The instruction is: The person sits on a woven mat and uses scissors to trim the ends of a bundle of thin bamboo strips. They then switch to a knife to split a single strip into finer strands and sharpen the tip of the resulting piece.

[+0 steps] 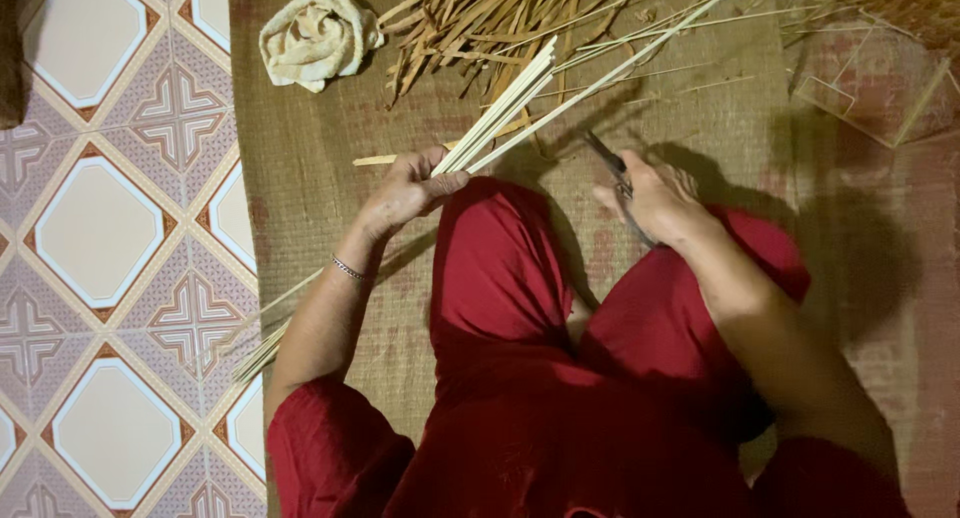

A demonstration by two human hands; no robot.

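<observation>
Left hand (408, 190) raised over the left knee, fingers curled tight around a bundle of pale bamboo strips (510, 103) that fans toward the mat's far edge. Right hand (655, 200) above the right knee, closed on a dark knife (607, 158), blade pointing at the strips. One bracelet (347, 269) on the left wrist. One crumpled cloth (315, 36) at the far left corner of the woven mat (310, 178); one heap of shavings (480, 23) along its far edge. Patterned tile floor (110, 228) left of the mat.
</observation>
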